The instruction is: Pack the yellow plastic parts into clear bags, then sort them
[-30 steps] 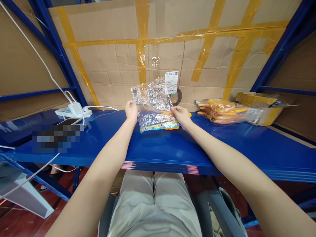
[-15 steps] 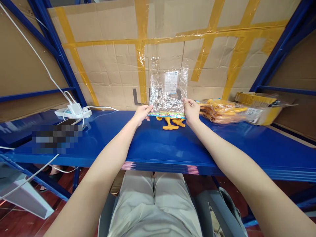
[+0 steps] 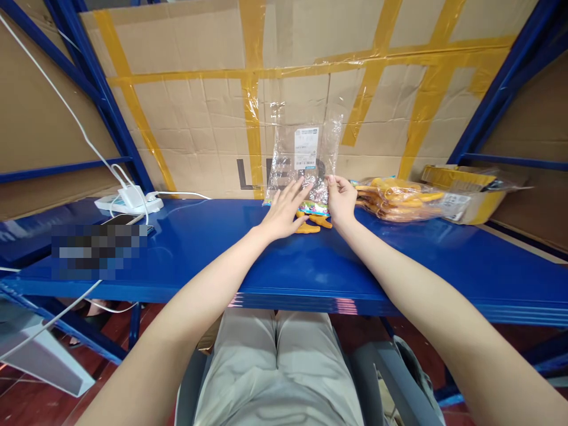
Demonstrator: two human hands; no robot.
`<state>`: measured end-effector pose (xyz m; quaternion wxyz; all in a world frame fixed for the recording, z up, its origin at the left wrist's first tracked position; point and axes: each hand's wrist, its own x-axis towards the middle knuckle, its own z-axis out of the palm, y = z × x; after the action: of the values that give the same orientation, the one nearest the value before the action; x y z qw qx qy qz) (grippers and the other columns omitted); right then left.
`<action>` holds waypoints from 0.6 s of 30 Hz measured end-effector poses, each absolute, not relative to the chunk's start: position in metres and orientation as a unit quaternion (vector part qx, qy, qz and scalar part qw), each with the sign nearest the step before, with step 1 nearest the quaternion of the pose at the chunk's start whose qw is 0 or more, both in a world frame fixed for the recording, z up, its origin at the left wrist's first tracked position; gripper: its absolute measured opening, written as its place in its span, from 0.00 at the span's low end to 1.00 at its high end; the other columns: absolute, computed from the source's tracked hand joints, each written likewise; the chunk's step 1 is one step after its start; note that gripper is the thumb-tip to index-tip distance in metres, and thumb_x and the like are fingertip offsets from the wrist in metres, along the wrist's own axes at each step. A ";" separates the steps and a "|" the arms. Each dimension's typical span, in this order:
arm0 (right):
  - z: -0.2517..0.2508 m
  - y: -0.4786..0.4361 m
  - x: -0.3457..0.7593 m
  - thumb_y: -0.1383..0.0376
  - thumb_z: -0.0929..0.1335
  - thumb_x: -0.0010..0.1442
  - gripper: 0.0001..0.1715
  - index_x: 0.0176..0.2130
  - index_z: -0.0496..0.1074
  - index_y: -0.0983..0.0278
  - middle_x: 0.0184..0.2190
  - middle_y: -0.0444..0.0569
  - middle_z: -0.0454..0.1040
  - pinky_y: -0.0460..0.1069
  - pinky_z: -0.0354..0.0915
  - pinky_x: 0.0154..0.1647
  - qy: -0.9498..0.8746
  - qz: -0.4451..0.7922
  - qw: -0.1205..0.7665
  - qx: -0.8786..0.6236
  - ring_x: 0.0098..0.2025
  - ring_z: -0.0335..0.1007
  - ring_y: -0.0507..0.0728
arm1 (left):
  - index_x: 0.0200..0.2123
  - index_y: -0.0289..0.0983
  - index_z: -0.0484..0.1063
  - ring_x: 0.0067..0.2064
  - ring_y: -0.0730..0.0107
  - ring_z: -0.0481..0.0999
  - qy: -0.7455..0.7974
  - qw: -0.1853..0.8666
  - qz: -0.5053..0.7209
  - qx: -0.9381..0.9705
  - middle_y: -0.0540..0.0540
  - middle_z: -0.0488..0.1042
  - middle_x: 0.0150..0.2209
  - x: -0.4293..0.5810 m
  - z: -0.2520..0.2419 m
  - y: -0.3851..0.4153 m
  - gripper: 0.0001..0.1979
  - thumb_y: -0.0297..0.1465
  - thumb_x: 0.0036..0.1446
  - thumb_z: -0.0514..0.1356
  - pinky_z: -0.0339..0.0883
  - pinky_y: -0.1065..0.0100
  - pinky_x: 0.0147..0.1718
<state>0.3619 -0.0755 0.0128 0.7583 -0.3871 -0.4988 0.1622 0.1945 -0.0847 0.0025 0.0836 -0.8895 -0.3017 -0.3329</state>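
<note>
Bag upright over a blue counter, orange pieces at its lower edge, side pinched in the grip of the right hand, left hand spread across its front.

Near the desk's back edge, the right hand pinched a clear bag; the left hand spread over its lower part.

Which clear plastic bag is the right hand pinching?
The upright middle bag, with cardboard showing through it; the orange-packed bag lies on the blue table to its right.
</note>
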 end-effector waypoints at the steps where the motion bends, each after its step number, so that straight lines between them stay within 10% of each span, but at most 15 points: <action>1: 0.013 -0.077 0.359 0.50 0.67 0.57 0.17 0.35 0.73 0.62 0.30 0.48 0.76 0.48 0.68 0.36 -0.504 0.168 0.759 -0.377 0.38 0.72 0.56 | 0.69 0.47 0.43 0.70 0.51 0.41 -0.296 0.090 -0.327 -0.893 0.42 0.42 0.71 0.199 -0.001 -0.086 0.35 0.34 0.61 0.53 0.39 0.40 0.63; 11: 0.011 -0.087 0.345 0.53 0.70 0.53 0.19 0.42 0.72 0.61 0.35 0.47 0.76 0.46 0.68 0.25 -0.523 0.302 0.713 -0.356 0.30 0.72 0.52 | 0.65 0.52 0.55 0.70 0.58 0.43 -0.373 0.177 -0.334 -0.847 0.49 0.50 0.69 0.175 0.016 -0.065 0.32 0.25 0.60 0.52 0.22 0.41 0.64; 18: 0.006 -0.085 0.344 0.64 0.67 0.53 0.11 0.39 0.70 0.62 0.34 0.44 0.74 0.43 0.66 0.20 -0.539 0.316 0.672 -0.397 0.26 0.70 0.49 | 0.61 0.51 0.63 0.70 0.57 0.45 -0.497 0.175 -0.277 -0.803 0.47 0.53 0.68 0.086 0.035 -0.023 0.26 0.27 0.60 0.51 0.27 0.37 0.63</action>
<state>0.3440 -0.0850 0.0062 0.6722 -0.3970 -0.5390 0.3162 0.0864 -0.0230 0.0351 0.1751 -0.8035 -0.4970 -0.2771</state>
